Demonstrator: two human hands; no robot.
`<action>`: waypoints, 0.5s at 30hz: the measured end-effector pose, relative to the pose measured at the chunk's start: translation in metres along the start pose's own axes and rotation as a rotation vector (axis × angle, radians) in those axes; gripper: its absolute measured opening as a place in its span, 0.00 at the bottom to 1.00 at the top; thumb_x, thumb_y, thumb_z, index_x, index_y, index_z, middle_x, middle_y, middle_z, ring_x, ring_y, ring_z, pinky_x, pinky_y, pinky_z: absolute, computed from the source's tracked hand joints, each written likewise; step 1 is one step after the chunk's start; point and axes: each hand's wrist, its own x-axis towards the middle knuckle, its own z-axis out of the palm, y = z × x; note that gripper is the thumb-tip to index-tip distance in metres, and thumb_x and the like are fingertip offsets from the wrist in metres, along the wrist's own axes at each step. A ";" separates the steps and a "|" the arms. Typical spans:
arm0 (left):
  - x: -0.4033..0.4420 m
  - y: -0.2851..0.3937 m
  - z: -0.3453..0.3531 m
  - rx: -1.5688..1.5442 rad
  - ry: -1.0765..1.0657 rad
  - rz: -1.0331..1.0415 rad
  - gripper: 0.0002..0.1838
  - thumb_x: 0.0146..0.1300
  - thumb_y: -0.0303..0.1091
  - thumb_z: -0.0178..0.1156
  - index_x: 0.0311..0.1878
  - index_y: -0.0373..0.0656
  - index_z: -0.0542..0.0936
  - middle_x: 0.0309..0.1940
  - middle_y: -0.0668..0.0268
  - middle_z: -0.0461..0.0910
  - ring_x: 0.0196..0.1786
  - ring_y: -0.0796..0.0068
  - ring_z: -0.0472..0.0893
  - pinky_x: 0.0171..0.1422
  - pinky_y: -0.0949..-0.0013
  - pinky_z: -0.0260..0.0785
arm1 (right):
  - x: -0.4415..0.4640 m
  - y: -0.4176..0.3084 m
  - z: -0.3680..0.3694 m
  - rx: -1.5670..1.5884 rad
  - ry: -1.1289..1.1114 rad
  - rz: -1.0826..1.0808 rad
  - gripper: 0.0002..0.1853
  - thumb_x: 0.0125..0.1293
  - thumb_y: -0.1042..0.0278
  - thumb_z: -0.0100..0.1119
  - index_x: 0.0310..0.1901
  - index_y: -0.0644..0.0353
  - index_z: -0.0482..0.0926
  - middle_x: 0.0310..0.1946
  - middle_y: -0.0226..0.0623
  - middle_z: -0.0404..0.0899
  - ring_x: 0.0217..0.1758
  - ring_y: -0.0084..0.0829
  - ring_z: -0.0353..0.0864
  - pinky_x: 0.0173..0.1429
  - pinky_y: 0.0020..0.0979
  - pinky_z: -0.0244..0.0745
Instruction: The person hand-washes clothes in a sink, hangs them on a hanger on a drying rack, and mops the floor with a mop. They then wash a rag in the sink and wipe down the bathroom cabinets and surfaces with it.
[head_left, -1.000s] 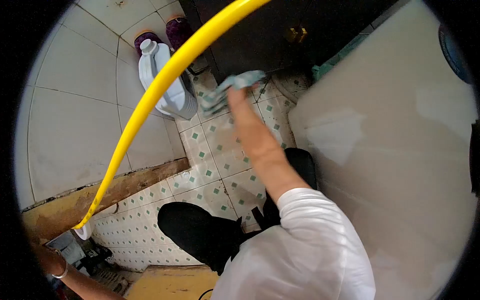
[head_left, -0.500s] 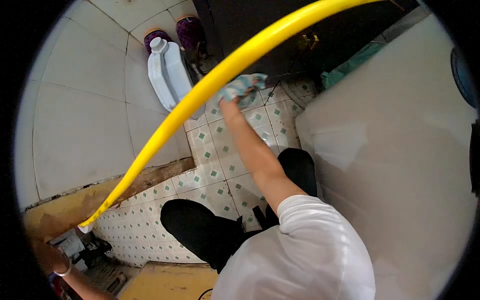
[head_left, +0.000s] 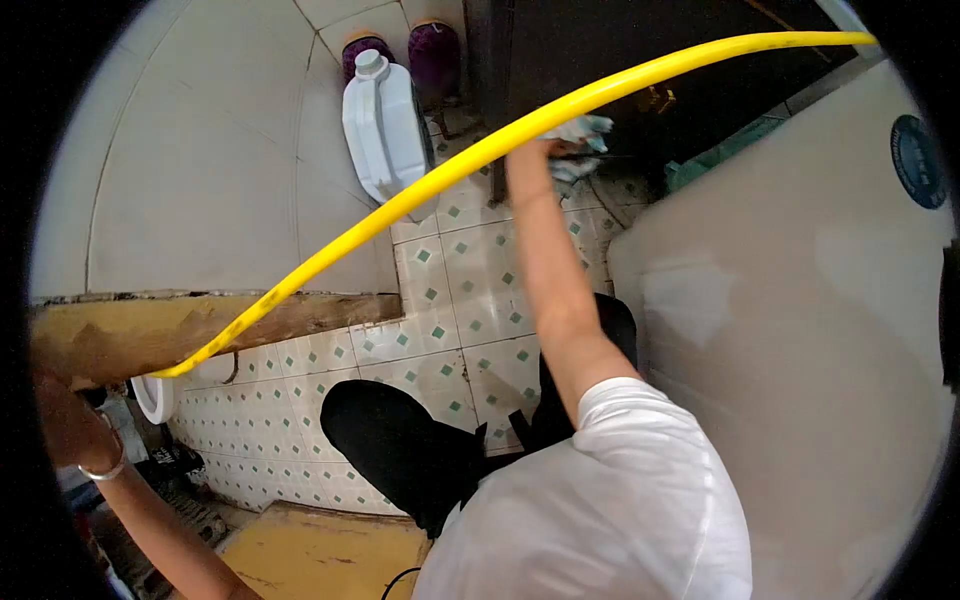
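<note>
My right hand (head_left: 549,147) reaches forward, low over the floor, closed on a pale cloth with blue-green markings (head_left: 585,130). The cloth lies against the foot of a dark panel (head_left: 600,70), and a yellow curved tube (head_left: 440,180) passes in front of part of the hand. At the lower left, my left hand (head_left: 70,425), with a bracelet at its wrist, is up by the worn wooden edge (head_left: 200,322). Its fingers are dark and cut off by the view's border. A white plastic jug (head_left: 385,135) stands left of the cloth.
Purple slippers (head_left: 434,60) stand behind the jug. A large whitish smooth-sided object with a round blue sticker (head_left: 918,162) fills the right side. Green-diamond tiles (head_left: 430,292) cover the floor. A yellow board (head_left: 320,550) lies at the bottom, and green material (head_left: 715,160) sits beside the panel.
My right hand has carried the cloth from the floor tiles forward and right to the panel's foot. My left hand has shifted upward, and the whole view has turned slightly.
</note>
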 end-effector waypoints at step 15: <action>0.021 0.048 0.041 -0.471 0.087 -0.006 0.11 0.55 0.22 0.45 0.34 0.39 0.78 0.43 0.58 0.77 0.41 0.65 0.76 0.62 0.59 0.50 | -0.092 0.067 -0.030 0.386 -0.399 -0.307 0.35 0.55 0.78 0.53 0.65 0.68 0.51 0.60 0.59 0.52 0.65 0.54 0.52 0.69 0.42 0.45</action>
